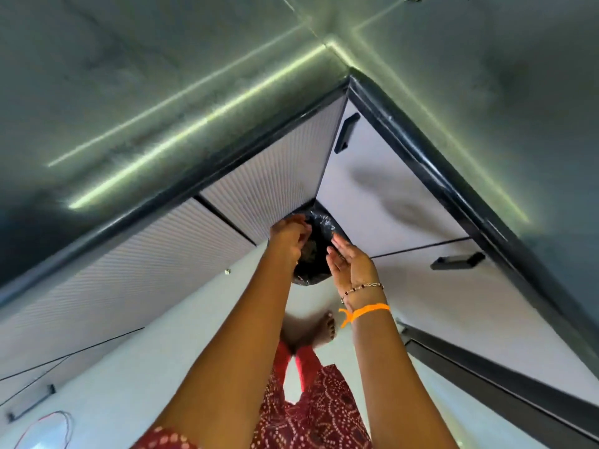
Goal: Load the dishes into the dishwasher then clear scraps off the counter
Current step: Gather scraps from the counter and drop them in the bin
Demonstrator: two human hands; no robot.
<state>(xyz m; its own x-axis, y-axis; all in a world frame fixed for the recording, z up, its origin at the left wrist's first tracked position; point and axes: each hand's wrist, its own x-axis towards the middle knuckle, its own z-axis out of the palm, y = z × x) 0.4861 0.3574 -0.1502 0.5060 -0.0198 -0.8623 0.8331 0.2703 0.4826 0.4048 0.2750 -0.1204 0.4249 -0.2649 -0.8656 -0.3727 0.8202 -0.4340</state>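
Reaching down over the floor point(168, 367): right hand point(348, 264) hovering flat, fingers straight, holding nothing; left hand point(288, 234) curling loosely, contents unclear. Sitting beneath both, black-lined bin point(319, 228) in the cabinet corner, under the dark worktop point(194, 92).

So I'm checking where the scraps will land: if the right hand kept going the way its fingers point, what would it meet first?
Probably the black bin bag: the right hand is open, fingers aimed at its mouth, left hand opposite. Depth is unclear.
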